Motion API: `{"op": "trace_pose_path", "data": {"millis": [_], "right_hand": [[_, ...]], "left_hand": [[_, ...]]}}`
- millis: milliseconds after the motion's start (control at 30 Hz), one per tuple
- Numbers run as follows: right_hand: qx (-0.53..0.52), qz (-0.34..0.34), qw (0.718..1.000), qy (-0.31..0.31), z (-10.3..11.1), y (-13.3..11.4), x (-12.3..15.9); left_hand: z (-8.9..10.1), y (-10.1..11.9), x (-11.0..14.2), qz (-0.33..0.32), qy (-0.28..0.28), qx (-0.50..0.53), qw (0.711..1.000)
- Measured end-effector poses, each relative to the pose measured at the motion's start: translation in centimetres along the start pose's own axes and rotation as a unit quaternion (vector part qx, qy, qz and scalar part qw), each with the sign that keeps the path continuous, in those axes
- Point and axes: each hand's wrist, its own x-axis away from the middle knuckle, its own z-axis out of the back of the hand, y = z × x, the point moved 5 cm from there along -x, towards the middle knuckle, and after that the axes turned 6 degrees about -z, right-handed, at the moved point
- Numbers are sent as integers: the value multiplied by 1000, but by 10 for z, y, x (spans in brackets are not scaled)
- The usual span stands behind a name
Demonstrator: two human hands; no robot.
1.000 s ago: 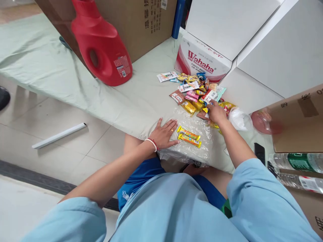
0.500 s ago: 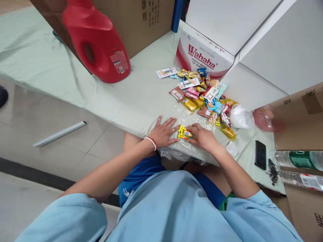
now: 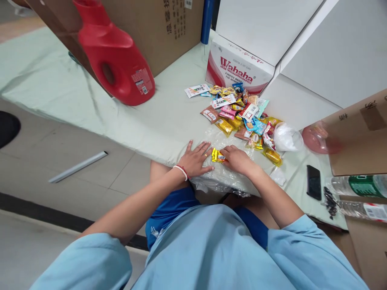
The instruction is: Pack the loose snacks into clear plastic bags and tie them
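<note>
My left hand (image 3: pixel 196 160) lies flat with fingers spread on a clear plastic sheet (image 3: pixel 214 177) at the near edge of the cloth-covered surface. Just right of it, a small yellow snack packet (image 3: pixel 217 156) lies on the sheet. My right hand (image 3: pixel 237 160) is closed over the packet's right part, its fingers curled and hiding that end. Beyond both hands is a pile of wrapped snacks (image 3: pixel 226 110) in yellow, white, blue, pink and brown wrappers. A yellow-wrapped snack (image 3: pixel 272 156) sits at the pile's near right end.
A red detergent bottle (image 3: pixel 121 60) stands at the left before a cardboard box (image 3: pixel 169 36). Behind the pile is a Wahaha carton (image 3: pixel 238 66). To the right are a white plastic bag bundle (image 3: pixel 288 137), a phone (image 3: pixel 313 182) and clear bottles (image 3: pixel 359 185). A pale bar (image 3: pixel 78 167) lies on the floor.
My right hand has shifted slightly left and up over the yellow packet, covering more of it. My left hand stays spread flat. The camera view has shifted a little.
</note>
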Motion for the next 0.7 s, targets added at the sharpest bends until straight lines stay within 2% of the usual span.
{"op": "trace_pose_path", "data": {"millis": [133,200,267,367,500,600,700], "right_hand": [[-98,27,989,105,-2,10,18],[-148,18,974,170,0,18,42],[-179,9,963,203,-5,23,71],[-189,14,963,190,-30,21,116],[-153,25,977,145,-87,12,155],[-146,1,974,174,-113,14,159],[-208,-20,959,194,-108,24,147]], "left_hand": [[5,-2,4,-4,33,13,999],[9,-2,8,-3,61,18,998],[15,-2,14,-3,87,21,996],[21,-3,29,-33,86,36,995],[16,-8,58,-138,-1,67,988],[7,-15,73,-166,-48,55,983],[5,-18,69,-143,-42,51,988]]}}
